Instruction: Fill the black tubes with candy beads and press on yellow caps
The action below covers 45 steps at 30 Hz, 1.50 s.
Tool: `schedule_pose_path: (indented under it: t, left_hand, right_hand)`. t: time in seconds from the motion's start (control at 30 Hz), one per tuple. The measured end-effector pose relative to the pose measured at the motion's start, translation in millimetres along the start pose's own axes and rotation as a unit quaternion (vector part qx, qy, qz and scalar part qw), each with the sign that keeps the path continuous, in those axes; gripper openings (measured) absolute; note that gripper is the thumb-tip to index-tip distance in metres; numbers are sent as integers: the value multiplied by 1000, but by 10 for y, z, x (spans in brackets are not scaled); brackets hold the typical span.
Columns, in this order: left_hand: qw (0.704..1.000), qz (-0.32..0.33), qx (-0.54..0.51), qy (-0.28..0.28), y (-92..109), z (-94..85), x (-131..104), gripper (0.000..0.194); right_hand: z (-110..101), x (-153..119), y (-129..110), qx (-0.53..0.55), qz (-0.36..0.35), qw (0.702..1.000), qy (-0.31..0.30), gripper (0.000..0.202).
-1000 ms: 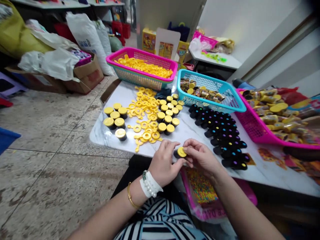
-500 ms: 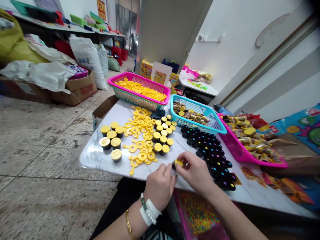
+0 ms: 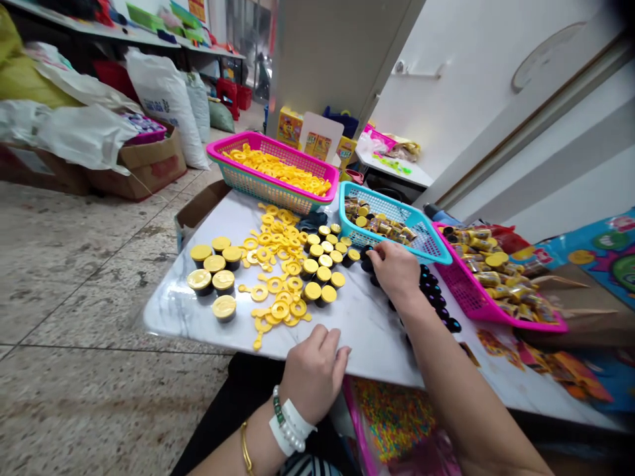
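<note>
My left hand (image 3: 315,370), with a bead bracelet and a gold bangle at the wrist, rests at the table's front edge, its fingers curled; whether anything is under them is hidden. My right hand (image 3: 395,270) reaches over the rows of black pieces (image 3: 436,297) and pinches at a black piece (image 3: 367,254) near the blue basket. Yellow-topped black cups (image 3: 325,274) stand grouped in the middle, with more cups (image 3: 215,264) on the left. Between these groups lie scattered yellow ring pieces (image 3: 280,264).
A pink-rimmed basket (image 3: 270,149) of yellow parts stands at the back. A blue basket (image 3: 421,231) and a pink basket (image 3: 464,291) hold small wrapped tubs. Below the table's front edge is a bag of colourful beads (image 3: 391,416). Cardboard boxes (image 3: 149,158) and sacks sit on the floor at left.
My right hand has moved away from my left, up and right to the black pieces. A yellow-topped cup now stands at the right end of the middle group. The view has shifted slightly.
</note>
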<state>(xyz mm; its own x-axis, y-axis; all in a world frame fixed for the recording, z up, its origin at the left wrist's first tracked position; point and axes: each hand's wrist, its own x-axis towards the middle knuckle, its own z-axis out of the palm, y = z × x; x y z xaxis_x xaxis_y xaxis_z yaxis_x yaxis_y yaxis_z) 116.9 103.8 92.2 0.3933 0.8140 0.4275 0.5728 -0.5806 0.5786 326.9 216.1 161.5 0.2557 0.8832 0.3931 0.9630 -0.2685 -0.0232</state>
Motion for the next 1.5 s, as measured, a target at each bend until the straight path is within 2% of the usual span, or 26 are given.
schedule_pose_path:
  t: [0.13,0.33,0.57,0.87,1.13,1.23,1.33,1.4,1.5]
  left_hand:
    - [1000,1,2,0,-14,22,-21,10]
    - [1000,12,-12,18,-28,69,-51,12]
    - [999,24,-12,25,-21,53,-45,14]
    - [999,27,-18,19,-34,57,-55,15]
    - [999,38,-18,31,-28,33,-46,16]
    - [999,41,-14,32,-32,29,-43,15]
    - [999,40,-12,27,-39,24,-44,16]
    - [999,40,-16,26,-43,30,-45,16]
    - [998,37,-33,27,-43,37,-49,17]
  right_hand:
    - [33,54,18,-59,20,997,-43,21]
    - [70,150,-143,-117,46,989,-77,26]
    - [116,69,-213,-139,42,987,-74,30]
    - [187,175,-77,-130,54,987,-78,25]
    - [203,120,-82,-114,22,992,-49,23]
    - [112,121,-86,-107,10,994,-35,23]
    - [-113,47,-99,-102,-16,995,0,18]
    - [-312,-111,-124,-84,-45,995,25,15]
    - [-558,-524,-175,-26,-95,994,35,14]
